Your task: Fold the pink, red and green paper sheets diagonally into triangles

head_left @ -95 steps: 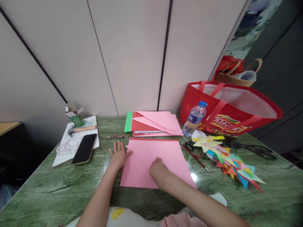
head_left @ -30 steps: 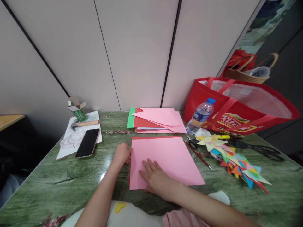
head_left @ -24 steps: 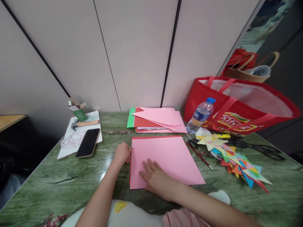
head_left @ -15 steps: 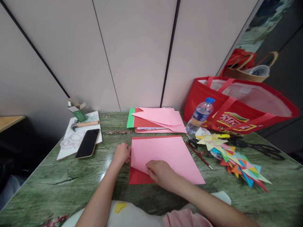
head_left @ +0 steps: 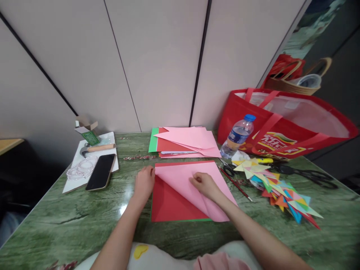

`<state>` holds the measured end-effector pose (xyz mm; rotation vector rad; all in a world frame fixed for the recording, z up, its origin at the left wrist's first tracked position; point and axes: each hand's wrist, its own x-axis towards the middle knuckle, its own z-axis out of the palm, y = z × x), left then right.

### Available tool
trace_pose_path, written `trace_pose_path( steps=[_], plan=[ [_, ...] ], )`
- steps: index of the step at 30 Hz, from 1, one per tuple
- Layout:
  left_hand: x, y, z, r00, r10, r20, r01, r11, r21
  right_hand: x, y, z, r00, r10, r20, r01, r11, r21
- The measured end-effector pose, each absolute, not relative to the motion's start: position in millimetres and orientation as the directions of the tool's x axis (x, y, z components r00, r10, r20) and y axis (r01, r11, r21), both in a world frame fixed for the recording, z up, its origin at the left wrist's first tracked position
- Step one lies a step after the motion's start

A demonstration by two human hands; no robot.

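A pink paper sheet [head_left: 180,178] lies on a red sheet [head_left: 171,204] on the green marble table [head_left: 70,221]. My right hand [head_left: 204,184] pinches the pink sheet's near-left corner and holds it lifted over the sheet's middle, so the red sheet shows underneath. My left hand [head_left: 144,182] rests with curled fingers on the left edge of the sheets, at the pink sheet's far-left corner.
A stack of pink, red and green paper [head_left: 185,142] lies behind. Right of it are a water bottle [head_left: 236,135], a red bag [head_left: 284,127], scissors [head_left: 306,174], a thin brush [head_left: 236,185] and folded colourful paper pieces [head_left: 275,189]. At left a phone [head_left: 100,172], hammer [head_left: 95,148] and beads [head_left: 80,168] lie on a white board.
My right hand went from lying flat on the pink sheet to pinching its near-left corner and pulling it up and to the right, uncovering the red sheet. My left hand stayed at the left edge.
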<state>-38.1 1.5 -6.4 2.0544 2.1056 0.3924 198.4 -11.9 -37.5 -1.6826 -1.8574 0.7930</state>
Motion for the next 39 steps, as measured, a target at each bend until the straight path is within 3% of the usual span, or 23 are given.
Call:
trace_pose_path(
  steps=[3, 8, 13, 20, 27, 39],
  plan=[
    [-32, 1, -15, 0.116, 0.978, 0.174, 0.93, -0.168, 0.326, 214, -1, -45, -0.042, 0.999, -0.016, 0.737, 0.02, -0.675],
    [-25, 2, -35, 0.368, 0.902, 0.226, 0.847, -0.425, 0.318, 225, 5, -50, -0.014, 0.999, -0.033, 0.772, -0.01, -0.635],
    [-20, -1, -45, 0.578, 0.781, 0.236, 0.776, -0.616, 0.138, 227, 10, -52, -0.03, 0.999, -0.036, 0.78, 0.001, -0.626],
    [-12, -3, -57, 0.597, 0.801, 0.041, 0.797, -0.598, 0.084, 236, 18, -64, -0.019, 0.999, -0.035, 0.744, -0.009, -0.668],
    [-14, -3, -66, 0.503, 0.852, 0.142, 0.859, -0.512, 0.029, 242, 20, -74, -0.069, 0.996, 0.065, 0.663, 0.094, -0.743],
    [-19, -12, -60, 0.439, 0.895, 0.083, 0.897, -0.441, 0.013, 248, 20, -77, -0.119, 0.992, 0.046, 0.619, 0.11, -0.778]
  ],
)
